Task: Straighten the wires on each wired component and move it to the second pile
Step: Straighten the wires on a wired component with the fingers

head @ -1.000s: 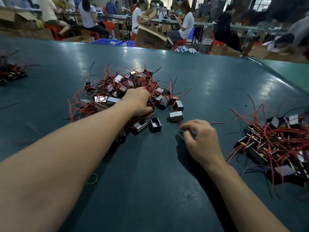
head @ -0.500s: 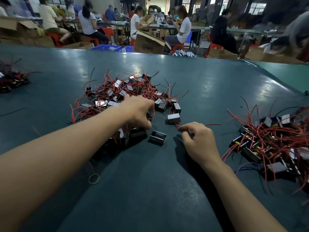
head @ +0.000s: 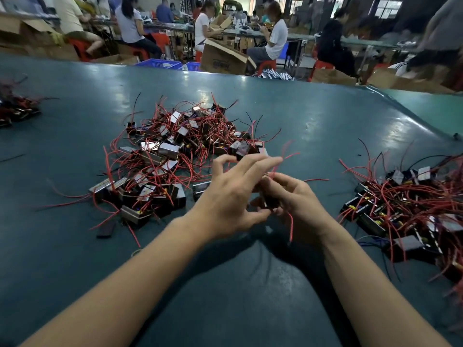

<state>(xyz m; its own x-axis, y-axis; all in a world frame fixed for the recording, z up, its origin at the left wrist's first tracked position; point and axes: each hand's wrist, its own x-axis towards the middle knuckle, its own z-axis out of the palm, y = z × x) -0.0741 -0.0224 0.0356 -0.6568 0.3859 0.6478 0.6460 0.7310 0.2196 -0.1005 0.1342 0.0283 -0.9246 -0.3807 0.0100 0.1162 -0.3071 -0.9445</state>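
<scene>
Head view: at the middle of the green table [head: 325, 136], a person's right hand [head: 298, 204] curls round a small black wired component [head: 271, 201], steadying it while the left hand [head: 233, 194], fingers loosely spread, meets its red wires [head: 288, 156] to straighten them. The unsorted pile [head: 180, 159] lies behind; the second pile [head: 406, 209] waits toward the right edge.

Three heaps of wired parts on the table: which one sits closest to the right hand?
The heap at the table's right edge, just beyond the right hand. The big central heap lies left of both hands; the small far-left heap is farthest.
</scene>
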